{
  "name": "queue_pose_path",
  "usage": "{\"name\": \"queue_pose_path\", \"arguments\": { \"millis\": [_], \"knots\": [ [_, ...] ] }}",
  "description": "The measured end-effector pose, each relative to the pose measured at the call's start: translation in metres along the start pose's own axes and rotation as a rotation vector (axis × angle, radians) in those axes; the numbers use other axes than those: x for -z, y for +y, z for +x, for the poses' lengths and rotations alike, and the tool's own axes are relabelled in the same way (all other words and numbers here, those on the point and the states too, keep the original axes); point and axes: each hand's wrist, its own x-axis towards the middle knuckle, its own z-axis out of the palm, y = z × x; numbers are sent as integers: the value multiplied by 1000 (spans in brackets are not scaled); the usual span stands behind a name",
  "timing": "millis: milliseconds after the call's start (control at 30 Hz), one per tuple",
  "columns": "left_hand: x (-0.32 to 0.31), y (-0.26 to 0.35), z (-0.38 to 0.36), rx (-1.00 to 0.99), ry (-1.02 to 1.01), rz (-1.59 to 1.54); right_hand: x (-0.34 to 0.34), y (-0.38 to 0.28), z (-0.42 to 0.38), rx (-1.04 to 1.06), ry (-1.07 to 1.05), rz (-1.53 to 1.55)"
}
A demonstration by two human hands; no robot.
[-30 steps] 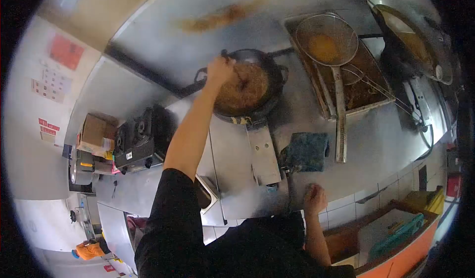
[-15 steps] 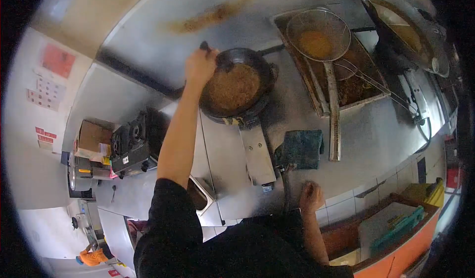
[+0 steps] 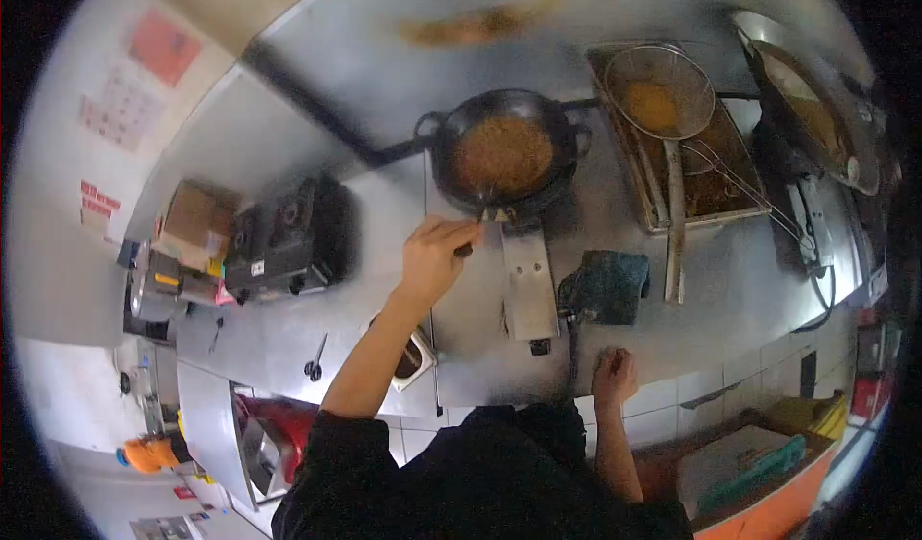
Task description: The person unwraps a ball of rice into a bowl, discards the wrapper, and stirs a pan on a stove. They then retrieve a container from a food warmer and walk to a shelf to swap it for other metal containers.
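A dark wok (image 3: pixel 451 177) with loop handles stands on the burner, with brown, crumbly food (image 3: pixel 504 156) inside. My left hand (image 3: pixel 432 263) is closed around the dark handle of a cooking utensil (image 3: pixel 465 250), just in front of the wok. The utensil's head lies at the wok's near side and is too blurred to tell its kind. Down by the counter's front edge, my right hand (image 3: pixel 615 375) is curled closed, with nothing visible in it. A dark green cloth (image 3: pixel 605 288) lies beyond that hand.
A mesh strainer (image 3: pixel 661 88) rests across a metal tray (image 3: pixel 715 218) right of the wok. Farther right stands another large pan (image 3: pixel 807 108). A black gas stove (image 3: pixel 288 233), scissors (image 3: pixel 314 367) and a metal container (image 3: pixel 418 372) are at left. An orange-clad person (image 3: pixel 154 454) is far off.
My left hand has moved from the wok's far left side to its near side, still holding the utensil. My right hand stays by the counter edge. The view has shifted.
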Motion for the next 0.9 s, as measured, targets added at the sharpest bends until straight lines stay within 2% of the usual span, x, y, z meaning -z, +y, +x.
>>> {"name": "queue_pose_path", "arguments": {
  "millis": [67, 167, 267, 333, 367, 433, 533, 633, 667, 767, 867, 900],
  "knots": [
    [-4, -16, -5, -15, 51, -55, 11, -16, 8, -64, -86, 10],
    [-14, -22, -8, 315, 14, -206, 27, -41, 20, -118, -165, 79],
    [-10, -23, -14, 785, 247, -639, 27, -56, 6, 20, -410, 94],
    [-7, -29, -28, 1036, 430, -1213, 19, -86, -7, 64, -624, -29],
    [-4, -33, -30, 1128, 522, -1515, 16, -103, -13, -198, -713, 168],
    [5, -34, -43, 1172, 584, -1690, 4, -131, -17, -712, -869, 574],
    [36, -21, -74, 1170, 647, -1822, -36, -123, -39, -524, -625, 654],
    [66, -4, -115, 1200, 674, -1870, -68, -75, -52, -134, -490, 351],
    [73, -1, -130, 1217, 680, -1886, -67, -71, -52, -174, -516, 350],
    [83, 7, -180, 1175, 630, -1940, -60, -75, -55, 101, -256, 164],
    [101, 28, -220, 1225, 641, -2015, -34, -118, -46, -558, -682, 628],
    [103, 31, -234, 1252, 651, -2027, -42, -112, -49, -522, -650, 604]
  ]
}}
